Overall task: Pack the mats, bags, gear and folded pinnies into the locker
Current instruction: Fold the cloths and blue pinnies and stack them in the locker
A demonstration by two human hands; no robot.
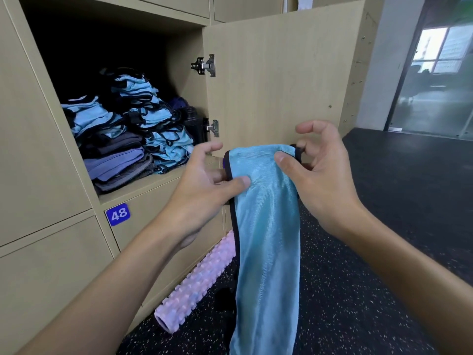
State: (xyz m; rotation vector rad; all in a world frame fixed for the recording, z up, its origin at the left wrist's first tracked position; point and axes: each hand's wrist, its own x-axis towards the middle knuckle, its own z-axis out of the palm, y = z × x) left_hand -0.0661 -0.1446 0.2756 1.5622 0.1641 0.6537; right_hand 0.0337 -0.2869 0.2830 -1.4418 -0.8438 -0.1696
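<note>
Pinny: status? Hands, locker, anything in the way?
Left hand and right hand pinch blue pinny at top, rest hanging unfolded. Locker open, folded stacks inside. Foam roller on floor below, opening unblocked.

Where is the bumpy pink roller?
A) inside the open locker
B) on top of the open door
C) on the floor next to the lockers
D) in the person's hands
C: the pink roller lies on the speckled floor against the lockers, below the open one, while the left hand and right hand hold a blue pinny.
</note>
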